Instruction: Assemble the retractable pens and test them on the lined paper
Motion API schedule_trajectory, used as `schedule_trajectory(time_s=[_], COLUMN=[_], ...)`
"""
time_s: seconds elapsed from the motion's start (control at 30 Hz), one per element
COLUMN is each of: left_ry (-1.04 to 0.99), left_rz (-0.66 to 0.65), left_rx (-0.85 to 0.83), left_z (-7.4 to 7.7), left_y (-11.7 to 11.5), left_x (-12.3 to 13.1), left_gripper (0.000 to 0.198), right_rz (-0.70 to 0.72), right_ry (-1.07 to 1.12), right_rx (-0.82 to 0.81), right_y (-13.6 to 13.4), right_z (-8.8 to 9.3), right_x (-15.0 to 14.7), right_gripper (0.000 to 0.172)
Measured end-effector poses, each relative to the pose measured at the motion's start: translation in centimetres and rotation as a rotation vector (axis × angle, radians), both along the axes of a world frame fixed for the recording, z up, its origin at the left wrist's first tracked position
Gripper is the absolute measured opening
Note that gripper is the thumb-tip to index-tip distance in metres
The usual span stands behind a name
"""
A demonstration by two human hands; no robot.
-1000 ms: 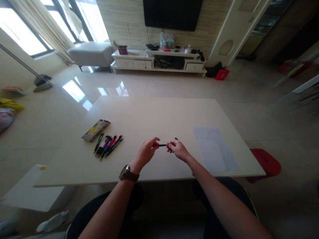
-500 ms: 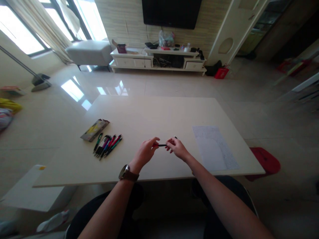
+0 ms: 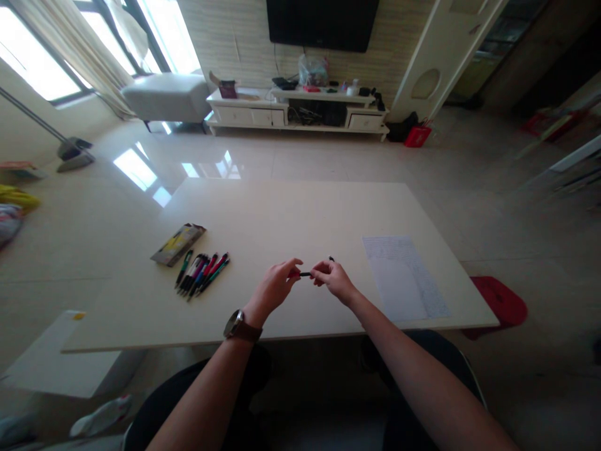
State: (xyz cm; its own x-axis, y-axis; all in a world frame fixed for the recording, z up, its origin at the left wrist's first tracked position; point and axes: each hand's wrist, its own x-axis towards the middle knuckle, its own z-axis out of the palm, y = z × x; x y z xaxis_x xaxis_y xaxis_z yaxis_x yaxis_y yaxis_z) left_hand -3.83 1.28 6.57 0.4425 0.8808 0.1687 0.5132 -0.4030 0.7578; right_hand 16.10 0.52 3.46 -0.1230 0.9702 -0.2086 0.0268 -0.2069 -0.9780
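Over the white table (image 3: 300,213), my left hand (image 3: 280,280) pinches the red end of a thin red and black pen (image 3: 305,274). The fingers of my right hand (image 3: 331,277) close on its dark end. A small black tip (image 3: 331,259) sticks up beside my right fingers; what it belongs to is hidden. To the left lie several colored pens (image 3: 201,274) in a loose bunch, next to a grey and yellow pen packet (image 3: 178,244). A sheet of paper with writing (image 3: 401,275) lies flat to the right of my right hand.
A red stool (image 3: 500,302) stands by the table's right end, and a white bench (image 3: 63,357) by its left end. Farther off are a grey ottoman (image 3: 165,99), a low white TV cabinet (image 3: 248,116) and a red bag (image 3: 417,135).
My right fingers have shifted slightly left along the pen, so less of its dark part shows between my hands. My left hand has hardly moved.
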Motion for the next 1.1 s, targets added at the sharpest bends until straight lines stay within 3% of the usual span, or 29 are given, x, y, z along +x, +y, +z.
schedule_trajectory(time_s=[0.23,0.53,0.93,1.1], left_ry=[-0.056,-0.083,-0.023,0.01], left_rz=[0.041,0.012,0.003,0.02], left_rx=[0.01,-0.008,-0.009,0.018], left_z=[-0.4,-0.1,0.0,0.0], left_y=[0.0,-0.2,-0.2,-0.2], left_x=[0.3,0.4,0.4,0.3], left_gripper=[0.033,0.031,0.028,0.032], right_rz=[-0.174,-0.057,-0.12,-0.217], right_ry=[0.235,0.306,0.438,0.424], right_rx=[-0.001,-0.141,-0.112,-0.071], right_y=[-0.4,-0.9,-0.9,-0.5], right_z=[0.6,0.0,0.4,0.4], right_x=[-0.5,-1.3,-1.4,-1.2], right_gripper=[0.026,0.037,0.037,0.038])
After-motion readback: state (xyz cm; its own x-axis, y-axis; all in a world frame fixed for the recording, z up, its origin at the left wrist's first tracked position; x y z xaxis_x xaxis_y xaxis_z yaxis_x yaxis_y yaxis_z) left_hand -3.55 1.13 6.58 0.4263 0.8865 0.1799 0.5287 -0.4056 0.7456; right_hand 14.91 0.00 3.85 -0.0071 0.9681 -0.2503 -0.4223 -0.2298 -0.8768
